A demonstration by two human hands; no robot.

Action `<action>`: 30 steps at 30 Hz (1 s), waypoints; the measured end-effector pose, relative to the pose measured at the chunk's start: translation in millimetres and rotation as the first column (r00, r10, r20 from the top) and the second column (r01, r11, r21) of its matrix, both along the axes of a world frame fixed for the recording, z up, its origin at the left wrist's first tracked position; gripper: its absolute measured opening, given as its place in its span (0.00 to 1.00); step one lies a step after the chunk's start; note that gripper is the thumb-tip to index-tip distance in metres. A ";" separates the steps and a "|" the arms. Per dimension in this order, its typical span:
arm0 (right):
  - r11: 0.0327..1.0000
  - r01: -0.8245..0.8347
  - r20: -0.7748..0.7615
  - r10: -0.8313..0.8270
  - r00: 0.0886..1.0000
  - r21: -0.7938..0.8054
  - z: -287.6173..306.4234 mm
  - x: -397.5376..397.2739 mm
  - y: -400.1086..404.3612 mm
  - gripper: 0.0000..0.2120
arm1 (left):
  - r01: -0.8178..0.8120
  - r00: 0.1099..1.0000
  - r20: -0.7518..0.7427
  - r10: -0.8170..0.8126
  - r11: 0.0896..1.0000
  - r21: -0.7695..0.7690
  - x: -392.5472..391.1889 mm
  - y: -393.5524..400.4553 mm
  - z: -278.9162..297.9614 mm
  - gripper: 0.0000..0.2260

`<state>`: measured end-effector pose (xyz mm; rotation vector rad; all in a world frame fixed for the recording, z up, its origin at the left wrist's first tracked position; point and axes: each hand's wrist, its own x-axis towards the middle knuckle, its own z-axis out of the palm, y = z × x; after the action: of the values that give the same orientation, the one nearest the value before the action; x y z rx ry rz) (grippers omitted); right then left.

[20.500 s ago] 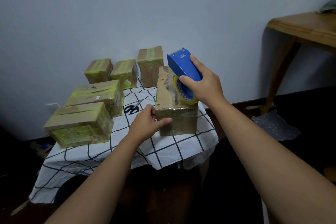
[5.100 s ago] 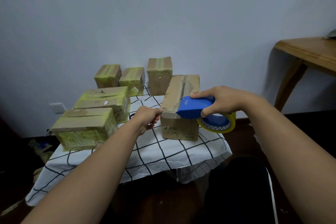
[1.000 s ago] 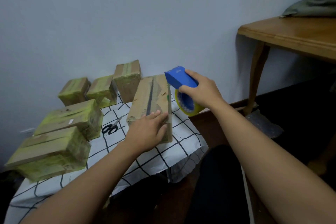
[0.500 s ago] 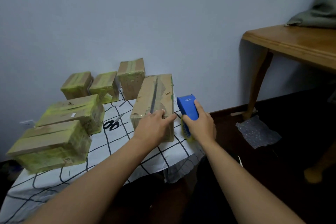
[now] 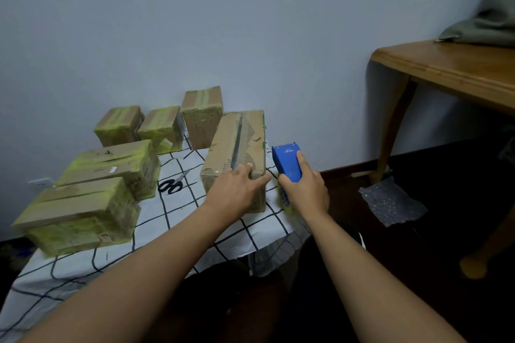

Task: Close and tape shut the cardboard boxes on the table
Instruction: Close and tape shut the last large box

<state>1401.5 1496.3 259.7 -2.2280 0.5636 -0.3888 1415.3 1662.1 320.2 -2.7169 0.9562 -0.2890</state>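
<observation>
A long brown cardboard box [image 5: 237,145] lies on the checked tablecloth [image 5: 172,220], its top flaps closed with a dark seam down the middle. My left hand [image 5: 237,189] rests with spread fingers on the box's near top corner. My right hand [image 5: 303,189] grips a blue tape dispenser [image 5: 287,161] with a yellowish roll, standing on the cloth just right of the box. Several boxes wrapped in yellow-green tape sit to the left and behind, the nearest [image 5: 78,214] at the table's left front.
Black scissors [image 5: 171,184] lie on the cloth between the long box and the taped boxes. A wooden table [image 5: 446,69] with grey fabric on it stands at the right. A sheet of bubble wrap [image 5: 390,200] lies on the dark floor.
Over the last second my right hand brought the dispenser down from above the box to the cloth beside it. My left hand stayed on the box's near end.
</observation>
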 end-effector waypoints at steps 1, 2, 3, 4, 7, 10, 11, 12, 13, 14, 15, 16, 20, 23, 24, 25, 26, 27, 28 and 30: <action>1.000 -0.005 -0.002 0.005 1.000 -0.005 0.6 -0.1 0.2 0.35 | 0.008 1.000 0.002 -0.008 1.000 0.003 -2.0 0.4 0.4 0.25; 1.000 -0.008 -0.003 0.008 1.000 -0.010 1.4 -0.3 0.5 0.35 | 0.012 1.000 0.001 -0.012 1.000 -0.001 -3.7 0.9 0.8 0.24; 1.000 -0.007 -0.006 0.007 1.000 -0.013 1.8 -0.5 0.6 0.35 | 0.011 1.000 -0.004 -0.011 1.000 -0.011 -5.0 1.5 1.0 0.24; 1.000 -0.005 -0.009 0.004 1.000 -0.017 2.3 -0.7 0.5 0.35 | 0.009 1.000 -0.009 -0.010 1.000 -0.024 -6.2 1.9 1.2 0.23; 1.000 -0.005 -0.009 0.005 1.000 -0.027 2.4 -0.8 1.0 0.35 | 0.005 1.000 -0.028 -0.007 0.998 -0.066 -9.4 1.9 1.7 0.21; 0.999 -0.007 -0.015 0.007 1.000 -0.038 2.7 -0.7 2.6 0.35 | -0.012 0.999 -0.049 0.007 0.994 -0.112 -11.7 2.0 2.8 0.18; 0.999 -0.008 -0.020 0.007 1.000 -0.045 3.0 -0.9 3.2 0.35 | -0.017 0.998 -0.056 0.011 0.992 -0.123 -12.1 1.9 3.2 0.18; 0.999 -0.010 -0.023 0.008 1.000 -0.053 3.3 -0.9 3.9 0.35 | -0.022 0.998 -0.063 0.014 0.991 -0.132 -12.2 1.7 3.8 0.18; 0.998 -0.011 -0.024 0.009 1.000 -0.057 3.5 -0.9 4.5 0.35 | -0.024 0.998 -0.067 0.015 0.991 -0.135 -12.3 1.5 4.2 0.18; 0.998 -0.010 -0.023 0.009 1.000 -0.057 3.6 -0.8 4.9 0.35 | -0.021 0.998 -0.069 0.012 0.991 -0.135 -12.5 1.2 4.7 0.18; 0.998 -0.009 -0.022 0.008 1.000 -0.057 3.5 -0.4 5.1 0.35 | -0.017 0.997 -0.071 0.008 0.991 -0.131 -13.1 0.8 5.1 0.18; 0.998 -0.008 -0.023 0.006 1.000 -0.057 3.5 -0.2 5.0 0.35 | -0.013 0.997 -0.074 0.004 0.992 -0.126 -14.0 0.6 5.6 0.19; 0.998 -0.007 -0.027 0.005 1.000 -0.055 3.2 0.0 4.4 0.35 | -0.017 0.997 -0.079 0.009 0.994 -0.107 -14.7 0.6 8.7 0.23; 0.998 -0.006 -0.023 0.005 1.000 -0.063 3.0 0.0 4.2 0.35 | -0.026 0.998 -0.059 0.022 0.997 -0.072 -12.7 -3.3 9.5 0.21; 0.998 -0.007 -0.023 0.005 1.000 -0.063 3.0 0.4 4.1 0.35 | -0.027 0.998 -0.055 0.024 0.997 -0.066 -12.0 -5.1 9.4 0.20; 0.998 -0.008 -0.023 0.007 1.000 -0.063 3.1 0.7 4.1 0.35 | -0.027 0.998 -0.055 0.024 0.998 -0.063 -11.7 -6.4 9.0 0.19; 0.998 -0.008 -0.023 0.007 1.000 -0.064 3.0 0.9 4.1 0.35 | -0.025 0.998 -0.055 0.022 0.998 -0.064 -11.2 -7.1 8.8 0.19; 0.998 -0.008 -0.022 0.007 1.000 -0.065 2.6 0.9 4.0 0.35 | -0.020 0.998 -0.053 0.016 0.997 -0.068 -10.8 -6.8 8.3 0.19; 0.998 -0.008 -0.019 0.006 1.000 -0.064 2.1 0.7 3.8 0.35 | -0.015 0.999 -0.051 0.011 0.997 -0.076 -10.2 -6.1 7.8 0.19; 0.998 -0.007 -0.012 0.006 1.000 -0.059 1.1 0.6 3.2 0.35 | -0.006 0.999 -0.045 0.002 0.996 -0.090 -8.9 -4.1 6.5 0.19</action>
<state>1402.1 1499.5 260.8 -2.2898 0.5572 -0.3944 1406.4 1657.9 326.7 -2.8178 0.9724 -0.2777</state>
